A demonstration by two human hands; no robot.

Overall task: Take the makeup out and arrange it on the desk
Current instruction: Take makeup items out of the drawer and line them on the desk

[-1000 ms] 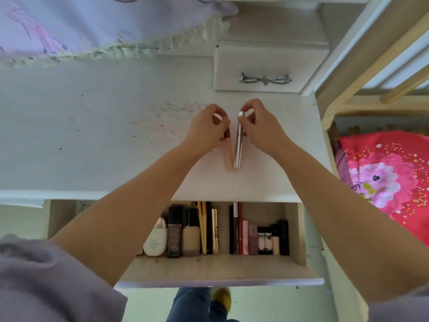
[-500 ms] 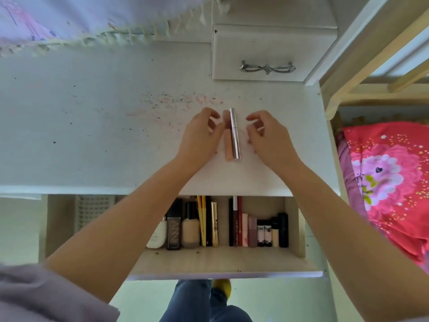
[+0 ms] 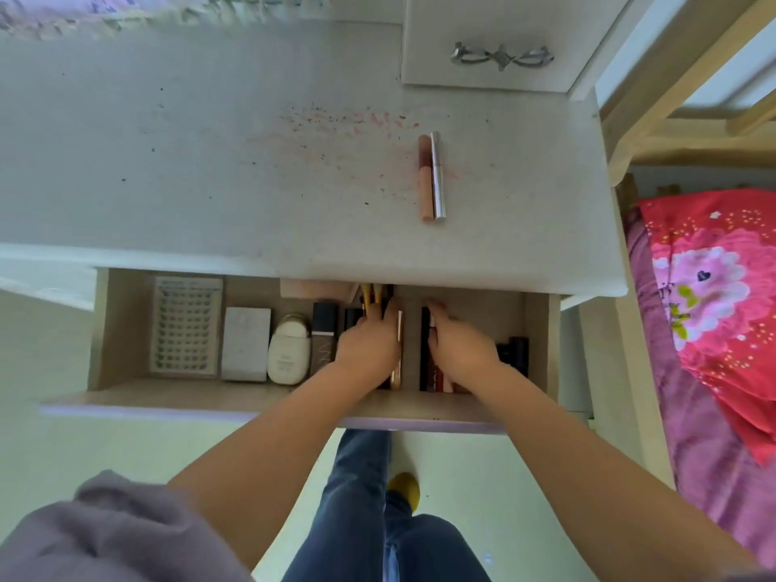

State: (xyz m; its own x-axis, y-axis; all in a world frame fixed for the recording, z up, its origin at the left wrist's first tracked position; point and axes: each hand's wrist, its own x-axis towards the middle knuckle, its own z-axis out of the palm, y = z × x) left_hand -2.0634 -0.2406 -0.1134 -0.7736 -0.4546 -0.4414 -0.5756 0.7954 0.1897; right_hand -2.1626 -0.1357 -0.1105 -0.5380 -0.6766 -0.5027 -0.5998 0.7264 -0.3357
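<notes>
We see the white surface (image 3: 210, 170) with two tubes lying on it side by side, touching: a pink tube (image 3: 425, 182) and a silver tube (image 3: 438, 178). Below its front edge the open drawer (image 3: 252, 396) holds the remaining makeup in a row. Both hands are inside: left hand (image 3: 369, 346) over the gold-handled brushes (image 3: 371, 298), right hand (image 3: 462, 344) over the dark tubes (image 3: 428, 363). We cannot tell either hand's grip, as the fingers are hidden
</notes>
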